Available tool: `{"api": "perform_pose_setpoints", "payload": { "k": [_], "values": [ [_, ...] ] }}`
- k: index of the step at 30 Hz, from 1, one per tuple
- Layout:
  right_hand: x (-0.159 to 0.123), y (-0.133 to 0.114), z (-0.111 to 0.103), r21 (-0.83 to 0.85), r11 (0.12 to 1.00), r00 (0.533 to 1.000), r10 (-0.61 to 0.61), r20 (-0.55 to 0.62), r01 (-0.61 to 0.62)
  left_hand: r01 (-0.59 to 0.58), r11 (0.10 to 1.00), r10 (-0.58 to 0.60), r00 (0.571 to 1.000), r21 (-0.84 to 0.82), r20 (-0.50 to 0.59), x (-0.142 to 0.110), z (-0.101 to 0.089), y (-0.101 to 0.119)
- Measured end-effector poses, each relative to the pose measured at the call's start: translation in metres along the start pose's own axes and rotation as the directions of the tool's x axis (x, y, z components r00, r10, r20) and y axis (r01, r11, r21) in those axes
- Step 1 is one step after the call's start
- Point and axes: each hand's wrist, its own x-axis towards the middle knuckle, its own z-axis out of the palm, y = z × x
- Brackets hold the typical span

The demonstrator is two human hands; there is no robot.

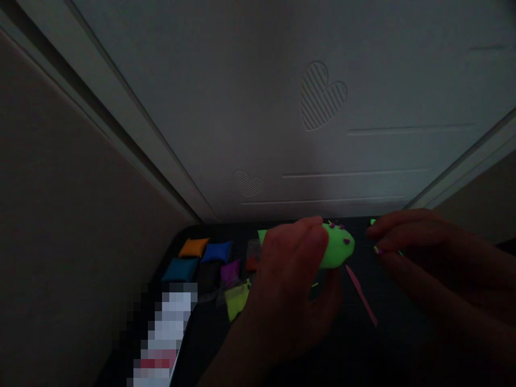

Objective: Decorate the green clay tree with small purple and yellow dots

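My left hand (294, 274) is closed round a bright green lump of modelling clay (337, 250), whose rounded end sticks out to the right. Small purple bits with touches of yellow dot its upper side; my fingers hide the rest. To the right, apart from the lump, my right hand (427, 263) pinches a tiny purple and yellow piece of clay (378, 250) between thumb and finger. A pink plastic modelling knife (362, 295) lies on the dark tabletop between my hands.
Orange (194, 248), blue (216, 251), teal (180, 270) and purple (230, 273) clay packets lie at the left, beside a yellow packet (236, 300). A blurred-out lit screen (161, 338) is at the front left. A pale panel with hearts (278, 150) rises behind the table.
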Motion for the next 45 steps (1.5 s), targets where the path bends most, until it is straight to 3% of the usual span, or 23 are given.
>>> {"api": "perform_pose_setpoints", "payload": {
  "k": [2,12,23,45],
  "values": [
    [0.0004,0.0024,0.0020,-0.031,0.999,0.996,-0.011,0.086,0.013,0.037,0.999,-0.037,0.999,-0.028,-0.019,0.0000,0.0031,0.0024],
    [-0.0017,0.0072,0.0097,-0.049,0.995,0.996,-0.086,0.015,0.087,0.051,0.998,-0.051,0.999,-0.038,-0.017,-0.0053,0.0067,0.0011],
    [0.0054,0.0048,0.0081,-0.172,0.942,0.954,-0.264,0.142,0.287,0.008,1.000,-0.008,1.000,0.007,-0.018,-0.0052,0.0037,0.0004],
    [0.0031,0.0043,0.0081,-0.260,0.936,0.970,-0.220,0.099,0.239,-0.056,0.998,0.058,0.997,0.038,-0.051,-0.0057,0.0034,-0.0014]
  ]
}}
